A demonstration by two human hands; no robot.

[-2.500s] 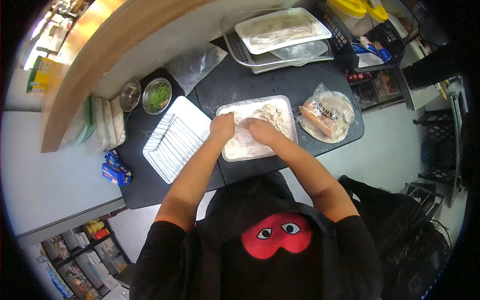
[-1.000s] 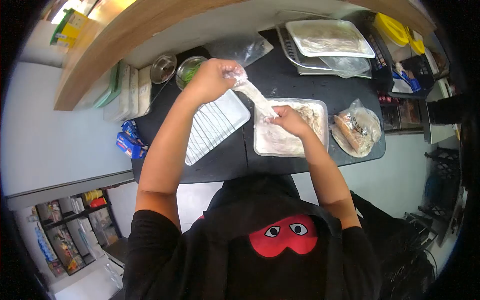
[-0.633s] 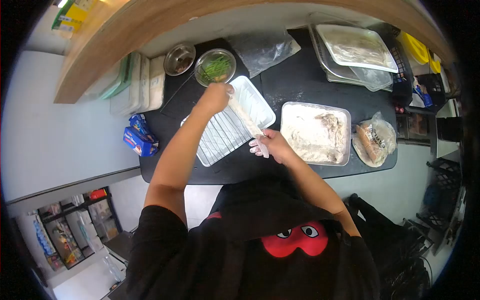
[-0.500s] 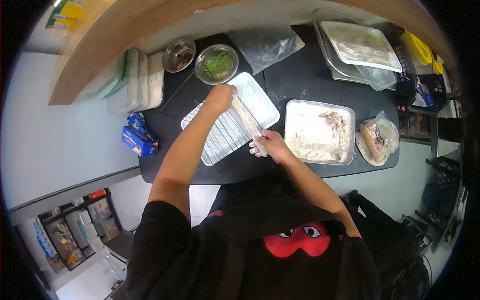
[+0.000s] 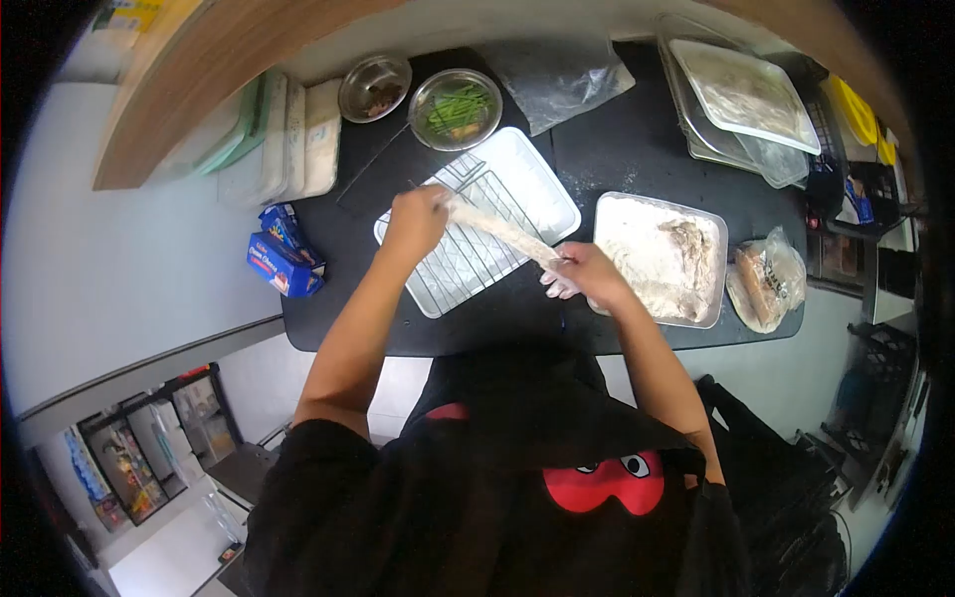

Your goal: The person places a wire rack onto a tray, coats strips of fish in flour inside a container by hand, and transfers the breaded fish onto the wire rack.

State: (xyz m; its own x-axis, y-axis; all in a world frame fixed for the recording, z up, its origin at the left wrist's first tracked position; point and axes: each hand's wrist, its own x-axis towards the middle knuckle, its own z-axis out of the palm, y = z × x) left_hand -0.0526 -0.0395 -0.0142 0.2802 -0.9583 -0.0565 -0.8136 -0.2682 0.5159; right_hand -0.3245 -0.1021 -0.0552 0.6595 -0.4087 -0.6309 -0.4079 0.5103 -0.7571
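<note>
A long, pale, flour-dusted strip (image 5: 502, 232) is stretched between my two hands; what it is made of I cannot tell. My left hand (image 5: 418, 221) pinches its upper left end. Near the lower right end, my right hand (image 5: 587, 273) grips it, fingers white with flour. The strip hangs over a wire rack (image 5: 460, 261) lying across a white tray (image 5: 545, 191). Just right of my right hand sits a metal pan (image 5: 718, 261) of flour (image 5: 637, 239), with clumps along its right side.
Behind the tray stand a bowl of green vegetables (image 5: 456, 107) and a bowl of brown pieces (image 5: 378, 98). A plastic bag (image 5: 567, 85) lies at the back. Stacked trays (image 5: 746, 95) occupy the back right, with bagged bread (image 5: 766, 279) below. Blue cream cheese boxes (image 5: 284, 261) sit left.
My left hand has moved left and slightly down, and my right hand has moved right. The strip now lies flatter and more stretched. The camera view has shifted slightly.
</note>
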